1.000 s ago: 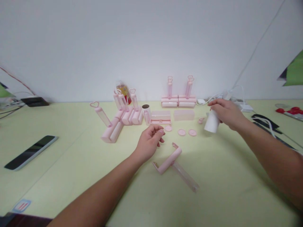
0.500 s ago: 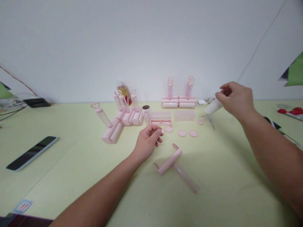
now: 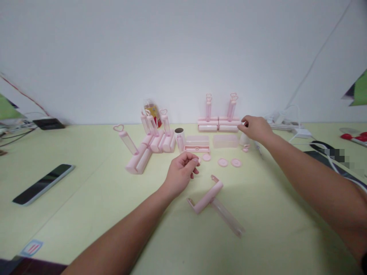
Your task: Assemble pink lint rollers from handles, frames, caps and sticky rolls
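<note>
Right hand (image 3: 256, 128): right of the middle, fingers bent and partly open over the white roll (image 3: 244, 139); I cannot tell if they hold it.
White roll: right of the middle, mostly hidden, just behind the small pink bits (image 3: 246, 148). It might tip or roll if let go while leaning.
Left hand (image 3: 181, 171): middle of the frame, curled, finger and thumb close together; I cannot tell if they pinch anything. If they do, a loose pinch might drop it.
3 pink discs (image 3: 223, 162): right of the Left hand, flat on the table (image 3: 272, 229). A bump might scatter them.
Pink frame (image 3: 209, 196): lower middle, its clear tube (image 3: 228, 218) pointing lower right. A knock might spin it.
</note>
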Motion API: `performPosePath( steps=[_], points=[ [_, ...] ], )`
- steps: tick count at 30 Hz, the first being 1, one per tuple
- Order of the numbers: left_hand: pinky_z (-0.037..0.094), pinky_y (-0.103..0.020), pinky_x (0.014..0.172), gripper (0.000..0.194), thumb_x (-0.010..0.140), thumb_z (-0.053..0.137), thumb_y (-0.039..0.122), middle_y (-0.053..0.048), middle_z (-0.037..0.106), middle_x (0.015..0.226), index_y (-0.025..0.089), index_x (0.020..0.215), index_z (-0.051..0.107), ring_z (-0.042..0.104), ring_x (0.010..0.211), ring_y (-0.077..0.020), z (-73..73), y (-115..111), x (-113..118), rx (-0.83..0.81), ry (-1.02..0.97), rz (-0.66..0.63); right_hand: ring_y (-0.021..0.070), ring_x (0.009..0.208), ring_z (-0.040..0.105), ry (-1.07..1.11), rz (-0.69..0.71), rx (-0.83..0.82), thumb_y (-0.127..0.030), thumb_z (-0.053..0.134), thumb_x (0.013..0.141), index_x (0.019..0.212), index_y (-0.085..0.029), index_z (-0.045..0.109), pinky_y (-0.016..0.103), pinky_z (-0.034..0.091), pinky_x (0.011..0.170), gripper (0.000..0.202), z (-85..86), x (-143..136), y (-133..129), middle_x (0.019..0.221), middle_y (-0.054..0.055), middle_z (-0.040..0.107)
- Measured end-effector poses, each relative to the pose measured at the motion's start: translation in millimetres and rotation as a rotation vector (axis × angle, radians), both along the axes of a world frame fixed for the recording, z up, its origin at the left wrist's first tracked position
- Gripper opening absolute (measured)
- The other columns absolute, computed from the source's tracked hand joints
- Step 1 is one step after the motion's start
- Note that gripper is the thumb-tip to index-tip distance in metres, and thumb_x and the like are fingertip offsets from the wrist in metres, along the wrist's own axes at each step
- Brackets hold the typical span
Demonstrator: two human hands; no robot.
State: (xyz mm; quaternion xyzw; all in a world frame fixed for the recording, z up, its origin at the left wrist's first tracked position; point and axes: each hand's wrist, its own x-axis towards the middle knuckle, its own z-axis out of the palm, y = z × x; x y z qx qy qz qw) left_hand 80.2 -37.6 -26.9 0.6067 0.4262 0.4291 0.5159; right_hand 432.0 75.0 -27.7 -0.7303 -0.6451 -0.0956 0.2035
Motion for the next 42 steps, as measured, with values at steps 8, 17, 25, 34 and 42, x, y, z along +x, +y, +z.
performPosePath(
  steps=[8,17,25,34,42],
  points=[
    [0.041,-0.020,0.047,0.018,0.081,0.063,0.034,0.000,0.059,0.061,0.016,0.082,0.060,0.054,0.053,-0.0109,-0.5,0.4,-0.3,-0.017,0.019,-0.002,0.0342,0.096,0.063,-0.040,-0.105,0.096,-0.050,0.050,0.087,0.114,-0.014,0.067,0.043,0.046,0.078,0.048,25.9,-9.5,-11.6,0.109,0.021,0.068],
    [0.031,-0.021,0.050,0.033,0.089,0.054,0.045,0.002,0.052,0.060,0.017,0.073,0.059,0.044,0.052,-0.0096,12.8,-16.5,-1.2,0.128,0.416,-0.417,0.0304,0.114,0.060,-0.099,0.298,-0.145,-0.042,0.052,0.089,0.126,-0.017,0.062,0.037,0.043,0.095,0.046,18.0,-75.5,-20.5,0.128,0.014,0.065],
    [0.019,-0.026,0.049,0.037,0.084,0.061,0.052,0.001,0.055,0.059,0.019,0.067,0.057,0.041,0.050,-0.0115,9.3,-25.0,-1.0,0.425,0.840,-0.557,0.0302,0.108,0.064,-0.102,0.317,-0.205,-0.040,0.054,0.088,0.122,-0.014,0.066,0.036,0.046,0.090,0.044,-8.2,-86.4,-26.5,0.121,0.016,0.069],
    [0.027,-0.024,0.053,0.028,0.085,0.059,0.044,0.002,0.057,0.068,0.017,0.076,0.061,0.047,0.059,-0.0115,7.8,-18.9,-4.0,0.259,0.788,-0.574,0.0209,0.079,0.066,0.233,0.378,0.114,-0.037,0.053,0.091,0.099,-0.017,0.069,0.031,0.046,0.072,0.027,26.8,-104.9,-94.2,0.091,0.006,0.073],
    [0.033,-0.021,0.056,0.031,0.087,0.058,0.044,0.003,0.052,0.068,0.016,0.074,0.054,0.046,0.062,-0.0105,5.5,-8.7,-5.2,0.162,0.544,-0.309,0.0166,0.066,0.058,0.433,0.587,-0.393,-0.053,0.060,0.087,0.096,-0.018,0.062,0.026,0.038,0.057,0.036,11.9,-136.6,-168.7,0.078,0.003,0.066]
  ],
)
